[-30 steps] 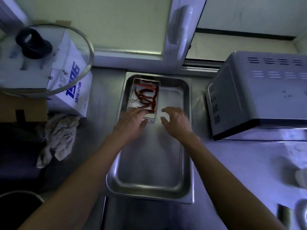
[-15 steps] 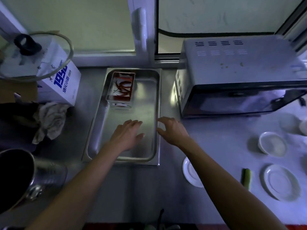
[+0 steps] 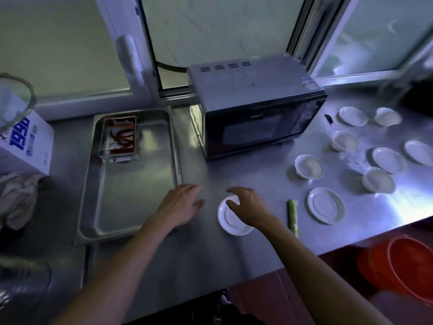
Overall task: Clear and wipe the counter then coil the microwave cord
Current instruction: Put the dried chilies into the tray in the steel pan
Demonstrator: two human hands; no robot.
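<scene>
**Hands off the tray, onto the first saucer**

Hands that were inside the steel tray (image 3: 131, 184) a second ago are now out over the open worktop (image 3: 187, 259). Our left hand (image 3: 180, 205) hovers just right of the tray's rim, fingers spread and relaxed, holding nothing. Our right hand (image 3: 248, 205) is over the nearest saucer (image 3: 230, 221), fingers curved above its far edge; we cannot tell whether that grip has closed on the rim or only touches it. The box of red chillies (image 3: 119, 137) sits in the tray's far left corner, so we judge the clearing has turned to the crockery: more saucers and bowls lie scattered to the right, with a green vegetable stalk (image 3: 294, 216) just beside the saucer.

The microwave (image 3: 255, 106) stands behind, against the window. Its long axis runs left to right, the door turned toward us and slightly rightward. We see a dark cord (image 3: 167, 66) curving away behind its left rear corner, not yet coiled.
</scene>
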